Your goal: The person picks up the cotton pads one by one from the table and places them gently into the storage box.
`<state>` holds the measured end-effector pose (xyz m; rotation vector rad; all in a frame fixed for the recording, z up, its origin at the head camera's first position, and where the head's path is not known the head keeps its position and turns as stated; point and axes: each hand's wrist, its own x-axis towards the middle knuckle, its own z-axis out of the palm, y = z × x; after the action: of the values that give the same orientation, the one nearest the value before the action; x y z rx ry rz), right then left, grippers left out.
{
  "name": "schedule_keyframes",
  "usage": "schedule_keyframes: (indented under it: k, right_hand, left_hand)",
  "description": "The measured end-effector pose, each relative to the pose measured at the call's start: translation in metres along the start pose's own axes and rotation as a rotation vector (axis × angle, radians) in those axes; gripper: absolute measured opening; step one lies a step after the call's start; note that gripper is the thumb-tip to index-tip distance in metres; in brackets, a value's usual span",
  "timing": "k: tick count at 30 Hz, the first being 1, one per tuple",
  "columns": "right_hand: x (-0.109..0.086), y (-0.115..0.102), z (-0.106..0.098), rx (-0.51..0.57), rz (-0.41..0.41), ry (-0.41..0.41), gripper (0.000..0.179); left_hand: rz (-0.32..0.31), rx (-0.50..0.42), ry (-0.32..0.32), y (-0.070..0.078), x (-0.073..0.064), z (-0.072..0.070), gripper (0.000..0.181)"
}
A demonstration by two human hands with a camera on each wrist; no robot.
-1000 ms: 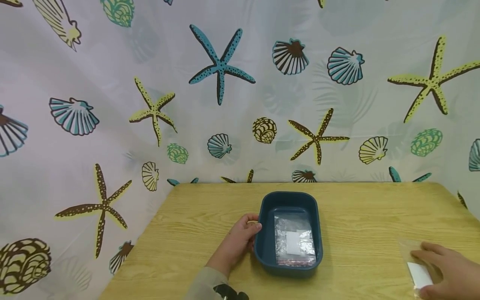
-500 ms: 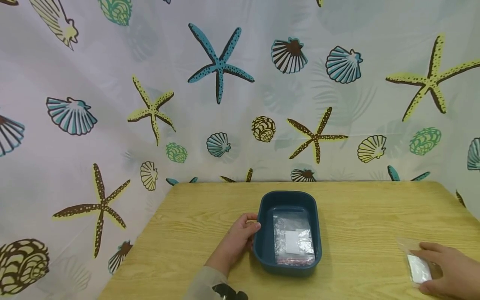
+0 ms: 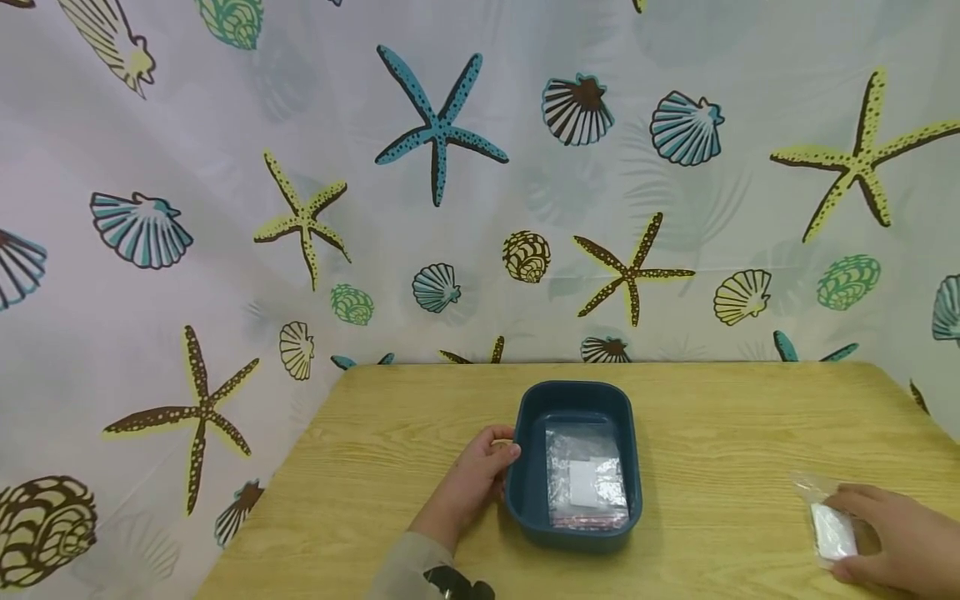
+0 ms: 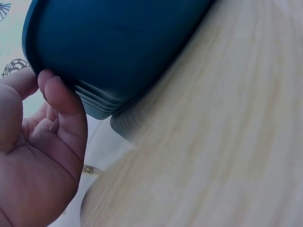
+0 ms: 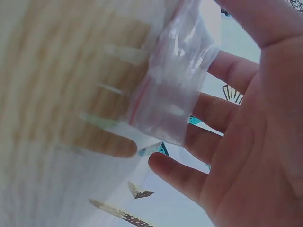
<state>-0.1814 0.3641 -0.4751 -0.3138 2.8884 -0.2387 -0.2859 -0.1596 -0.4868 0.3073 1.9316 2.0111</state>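
Observation:
A dark blue plastic bin [image 3: 525,517] stands on the table. My left hand [image 3: 476,475] holds its left wall, fingertips and thumb at the rim; the left wrist view shows that hand [image 4: 47,137] close against the bin's outer side [image 4: 118,42]. Inside the bin lie clear zip-lock bags [image 3: 588,446] with white paper in them. Over at the right, my right hand [image 3: 892,537] pinches another clear zip-lock bag [image 3: 832,533] with a white content, just above the table. In the right wrist view the bag [image 5: 175,90], with its red seal line, lies between thumb and fingers.
The wooden table [image 3: 720,467] is bounded at the back and left by a curtain [image 3: 480,183] printed with starfish and shells. A grey sleeve [image 3: 408,567] with a black strap covers my left forearm.
The bag in my right hand has shifted slightly left and its white content looks more folded together. My left hand and the bin have stayed in place.

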Motion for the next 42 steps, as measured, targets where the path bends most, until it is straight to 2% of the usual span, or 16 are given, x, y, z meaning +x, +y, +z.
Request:
schedule_keyframes:
  k: [3,7,11,15,18,25,31,34,42]
  right_hand:
    - [0.001,0.0,0.0,-0.042,0.005,-0.017,0.09]
    - [-0.001,-0.001,0.0,-0.094,-0.023,0.015,0.093]
    - [-0.002,-0.004,-0.002,-0.046,0.013,0.037,0.098]
    - [0.0,-0.004,-0.001,-0.009,0.044,0.027,0.09]
    - [0.0,-0.003,-0.001,-0.045,0.027,0.042,0.084]
    - [0.004,-0.012,-0.003,-0.171,-0.039,0.159,0.09]
    - [0.006,-0.02,-0.01,-0.205,-0.071,0.163,0.089]
    - [0.007,-0.022,-0.011,-0.214,-0.087,0.174,0.085]
    - [0.01,-0.027,-0.013,-0.209,-0.137,0.265,0.053]
  left_hand:
    - [-0.007,0.009,0.004,0.0,0.0,-0.001,0.044]
    - [-0.009,0.017,0.011,-0.001,-0.002,-0.001,0.045]
    - [-0.009,0.025,0.017,-0.003,-0.003,-0.001,0.045]
    - [-0.008,0.029,0.015,-0.002,-0.003,0.0,0.046]
    - [-0.007,0.028,0.012,-0.001,-0.004,0.0,0.046]
    - [-0.008,0.016,0.012,-0.001,-0.004,-0.001,0.044]
    - [-0.006,0.017,0.009,-0.001,-0.003,-0.001,0.043]
    - [-0.001,0.02,0.012,0.0,-0.002,-0.001,0.043]
    - [0.002,0.033,0.013,-0.001,0.002,0.0,0.042]
